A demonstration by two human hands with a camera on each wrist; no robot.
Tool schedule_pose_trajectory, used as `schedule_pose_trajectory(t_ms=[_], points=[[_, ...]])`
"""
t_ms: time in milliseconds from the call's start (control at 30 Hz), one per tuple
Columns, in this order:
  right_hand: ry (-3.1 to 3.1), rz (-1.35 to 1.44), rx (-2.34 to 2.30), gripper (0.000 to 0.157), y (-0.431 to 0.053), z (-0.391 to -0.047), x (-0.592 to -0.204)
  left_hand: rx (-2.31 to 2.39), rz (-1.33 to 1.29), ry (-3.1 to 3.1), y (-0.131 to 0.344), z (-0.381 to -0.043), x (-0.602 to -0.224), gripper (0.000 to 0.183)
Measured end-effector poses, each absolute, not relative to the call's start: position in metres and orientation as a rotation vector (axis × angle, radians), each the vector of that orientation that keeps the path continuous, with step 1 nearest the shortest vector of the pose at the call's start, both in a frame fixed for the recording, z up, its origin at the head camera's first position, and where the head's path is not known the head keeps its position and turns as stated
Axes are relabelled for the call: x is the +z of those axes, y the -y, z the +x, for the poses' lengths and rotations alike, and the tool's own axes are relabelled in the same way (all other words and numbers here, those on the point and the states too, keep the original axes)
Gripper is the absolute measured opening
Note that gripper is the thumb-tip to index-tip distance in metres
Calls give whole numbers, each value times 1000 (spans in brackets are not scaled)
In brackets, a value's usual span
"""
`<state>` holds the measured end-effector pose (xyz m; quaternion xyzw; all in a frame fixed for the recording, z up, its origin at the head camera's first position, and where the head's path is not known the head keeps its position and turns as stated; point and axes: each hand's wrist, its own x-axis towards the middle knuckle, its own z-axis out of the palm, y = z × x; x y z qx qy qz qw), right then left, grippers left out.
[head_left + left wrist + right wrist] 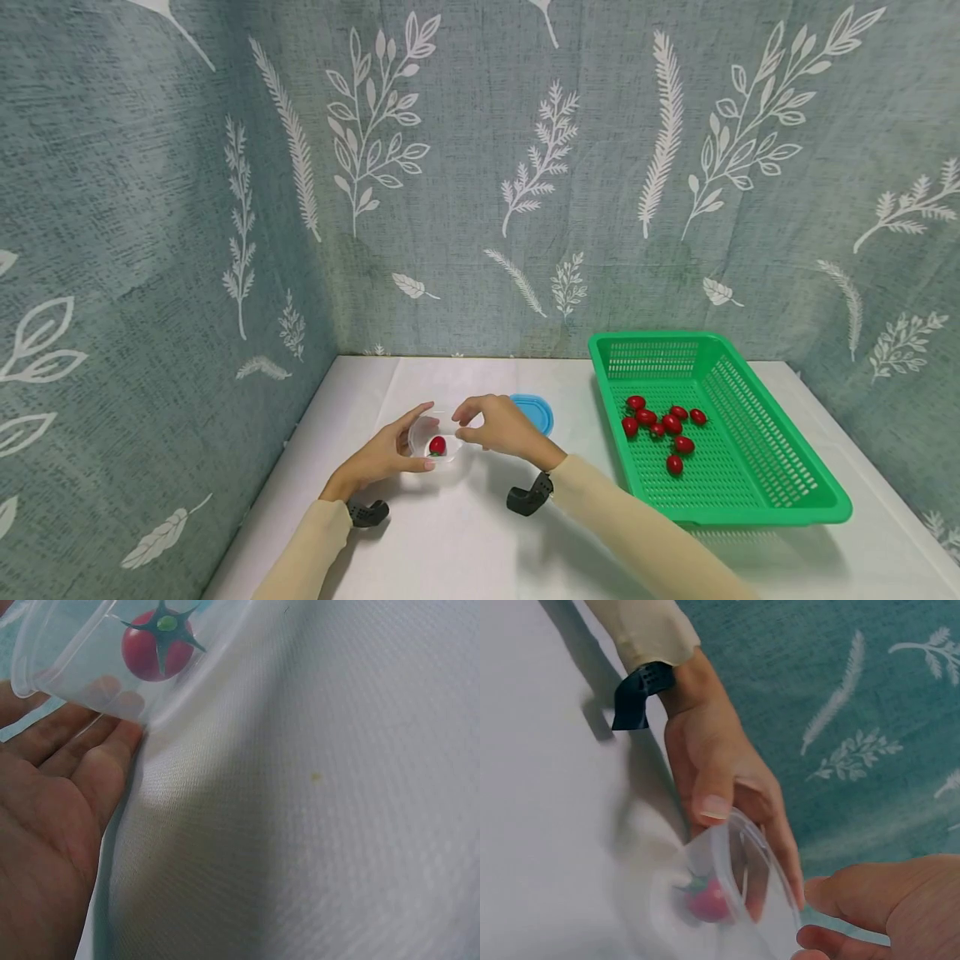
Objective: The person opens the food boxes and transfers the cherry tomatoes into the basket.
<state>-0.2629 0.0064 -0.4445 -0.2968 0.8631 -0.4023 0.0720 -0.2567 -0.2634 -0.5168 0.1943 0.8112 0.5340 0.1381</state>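
Observation:
A clear plastic cup (422, 433) leans to one side above the white table, with one red cherry tomato (437, 446) inside it. My left hand (382, 450) holds the cup from the left, thumb on the near side and fingers on the far side. In the left wrist view the tomato (157, 652) shows its green star-shaped stem cap through the wall. At the cup's right rim is my right hand (498, 427), its bent thumb and forefinger apart with a gap between them. Its fingertips (819, 894) come right to the rim in the right wrist view.
A green plastic basket (787, 450) with several cherry tomatoes (672, 425) stands on the right of the table. Behind my right hand lies a blue lid (536, 412), partly hidden. Patterned cloth walls (480, 208) rise behind and at the left.

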Motion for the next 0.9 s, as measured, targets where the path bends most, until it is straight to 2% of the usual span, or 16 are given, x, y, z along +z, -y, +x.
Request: schedule_pose_trajectory(t_ms=[400, 900], points=[[-2641, -906, -1104, 33, 9, -265, -465, 1518, 568, -2361, 263, -256, -516, 103], [-2623, -881, -948, 35, 24, -260, -467, 1552, 553, -2331, 264, -257, -519, 103]])
